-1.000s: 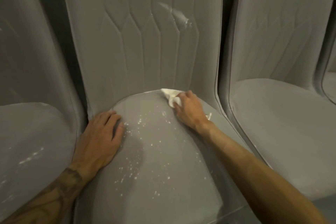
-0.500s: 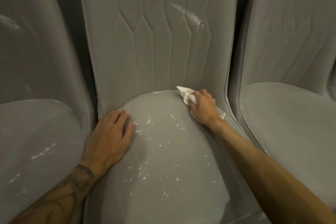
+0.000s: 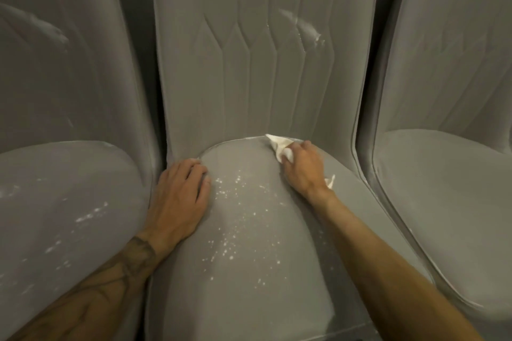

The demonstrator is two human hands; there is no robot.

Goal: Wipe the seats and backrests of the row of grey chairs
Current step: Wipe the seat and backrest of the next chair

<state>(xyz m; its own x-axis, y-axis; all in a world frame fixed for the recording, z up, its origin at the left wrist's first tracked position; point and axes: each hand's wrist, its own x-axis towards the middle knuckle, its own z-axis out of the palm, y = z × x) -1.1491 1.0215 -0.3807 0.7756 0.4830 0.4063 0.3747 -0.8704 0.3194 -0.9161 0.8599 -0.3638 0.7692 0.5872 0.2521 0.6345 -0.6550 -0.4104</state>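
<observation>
The right hand [image 3: 303, 167] grips a white cloth [image 3: 281, 147] at the far edge of the middle seat [image 3: 249, 271], by the backrest [image 3: 249, 63]. The left hand [image 3: 177, 202] lies flat, fingers straight, on the seat's left side. White specks [image 3: 235, 219], perhaps powder, cover the seat between the hands.

A dark line tattoo [image 3: 137, 253] marks the bare left forearm [image 3: 91, 296] near the wrist.

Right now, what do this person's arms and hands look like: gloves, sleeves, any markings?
No gloves on the left hand or the right hand, and no sleeves in view: both arms are bare. A dark tattoo runs along the left forearm to the wrist. No watch or ring shows.
</observation>
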